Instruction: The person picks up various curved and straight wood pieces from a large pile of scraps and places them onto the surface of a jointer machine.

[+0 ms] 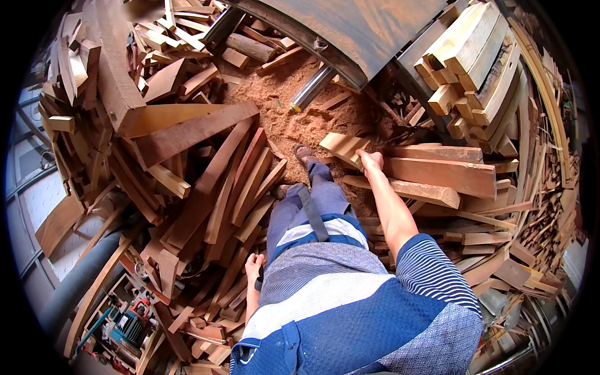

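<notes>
My right hand (372, 160) reaches out in front of me, its fingers closed on the near end of a short, pale wood block (342, 147). Beside that hand lies a stack of reddish-brown planks (437, 175), running off to the right. My left hand (254, 265) hangs low by my left hip with its fingers curled in, and nothing shows in it. A dark band circles that wrist. Several long boards (231, 187) lean in a heap just left of my legs.
Sawdust (281, 125) covers the floor around my sandalled feet. Ahead stands a metal-topped table (350, 31) with a shiny metal bar (312, 89) below its edge. Pale beams (472, 50) are stacked at right. A motor machine (128, 328) sits at lower left, among scrap wood.
</notes>
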Action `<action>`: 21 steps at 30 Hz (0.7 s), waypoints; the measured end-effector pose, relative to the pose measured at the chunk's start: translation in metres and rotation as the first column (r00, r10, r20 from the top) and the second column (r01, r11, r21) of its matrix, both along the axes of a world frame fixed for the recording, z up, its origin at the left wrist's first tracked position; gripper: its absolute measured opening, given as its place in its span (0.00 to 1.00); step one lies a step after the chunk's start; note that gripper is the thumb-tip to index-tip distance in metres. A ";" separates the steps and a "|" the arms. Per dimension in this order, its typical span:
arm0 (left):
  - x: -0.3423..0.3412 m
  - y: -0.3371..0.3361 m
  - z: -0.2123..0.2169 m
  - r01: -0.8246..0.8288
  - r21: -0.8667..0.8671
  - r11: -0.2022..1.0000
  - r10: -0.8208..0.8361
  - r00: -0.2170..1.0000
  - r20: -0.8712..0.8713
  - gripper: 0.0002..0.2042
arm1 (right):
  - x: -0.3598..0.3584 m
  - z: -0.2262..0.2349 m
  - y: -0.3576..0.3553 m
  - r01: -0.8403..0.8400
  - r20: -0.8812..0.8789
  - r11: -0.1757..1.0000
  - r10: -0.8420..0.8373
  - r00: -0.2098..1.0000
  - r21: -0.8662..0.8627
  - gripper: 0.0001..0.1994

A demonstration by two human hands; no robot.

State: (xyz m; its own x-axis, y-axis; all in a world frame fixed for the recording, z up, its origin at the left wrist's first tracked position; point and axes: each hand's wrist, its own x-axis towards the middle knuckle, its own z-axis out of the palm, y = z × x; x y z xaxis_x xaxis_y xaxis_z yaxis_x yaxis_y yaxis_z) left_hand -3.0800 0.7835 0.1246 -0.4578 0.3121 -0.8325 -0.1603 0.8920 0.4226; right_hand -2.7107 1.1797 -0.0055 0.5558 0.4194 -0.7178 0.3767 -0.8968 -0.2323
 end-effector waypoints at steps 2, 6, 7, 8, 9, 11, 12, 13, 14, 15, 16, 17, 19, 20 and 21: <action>-0.002 -0.002 0.000 0.009 -0.014 1.000 -0.009 1.000 -0.008 0.12 | 0.004 0.004 0.007 -0.007 -0.001 1.000 0.007 1.000 -0.007 0.29; -0.006 -0.014 -0.002 -0.034 -0.034 0.999 0.035 0.999 0.023 0.11 | 0.017 0.004 0.026 -0.109 0.018 0.994 0.110 0.994 -0.027 0.30; -0.006 -0.020 -0.002 -0.043 -0.031 0.999 0.044 0.998 0.034 0.11 | 0.020 0.004 0.031 -0.156 0.050 0.988 0.157 0.986 -0.015 0.30; -0.005 -0.025 -0.004 -0.069 -0.001 0.998 0.069 0.997 0.020 0.11 | 0.022 0.007 0.038 -0.183 0.073 0.983 0.184 0.980 -0.016 0.30; -0.007 -0.030 -0.003 -0.045 -0.013 0.999 0.045 0.999 0.016 0.12 | 0.025 0.008 0.045 -0.210 0.096 0.978 0.211 0.973 -0.018 0.30; -0.005 -0.038 0.000 0.028 -0.031 0.999 -0.029 0.999 -0.025 0.12 | 0.037 0.007 0.058 -0.273 0.117 0.962 0.274 0.955 -0.024 0.31; -0.004 -0.040 0.002 0.019 -0.039 0.999 -0.020 1.000 -0.018 0.12 | 0.042 0.010 0.063 -0.302 0.166 0.953 0.304 0.938 -0.041 0.30; -0.003 -0.043 0.005 0.049 -0.061 0.997 -0.051 0.998 -0.035 0.12 | 0.047 0.013 0.068 -0.329 0.214 0.943 0.333 0.918 -0.058 0.29; -0.001 -0.043 0.007 0.022 -0.047 0.999 -0.023 0.999 -0.024 0.12 | 0.057 0.009 0.068 -0.369 0.293 0.929 0.362 0.885 -0.035 0.26; -0.001 -0.045 0.008 -0.005 -0.032 0.999 0.004 1.000 -0.012 0.13 | 0.065 0.007 0.069 -0.408 0.371 0.913 0.384 0.845 -0.015 0.23; 0.000 -0.046 0.008 -0.009 -0.020 1.000 0.009 1.000 -0.015 0.13 | 0.073 0.005 0.072 -0.434 0.460 0.901 0.395 0.795 -0.025 0.17; 0.002 -0.050 0.003 -0.015 -0.007 1.000 0.014 1.000 -0.021 0.13 | 0.071 0.016 0.077 -0.455 0.457 0.888 0.431 0.778 -0.063 0.15; 0.004 -0.065 -0.016 0.009 0.017 1.000 -0.009 0.999 -0.043 0.14 | 0.067 0.030 0.085 -0.503 0.361 0.846 0.532 0.766 -0.179 0.14; 0.003 -0.078 -0.032 0.038 0.025 0.999 -0.037 0.997 -0.061 0.15 | 0.061 0.035 0.083 -0.531 0.358 0.830 0.555 0.751 -0.172 0.13; 0.004 -0.080 -0.039 0.065 0.031 0.997 -0.063 0.995 -0.079 0.15 | 0.052 0.034 0.077 -0.559 0.355 0.812 0.579 0.734 -0.169 0.13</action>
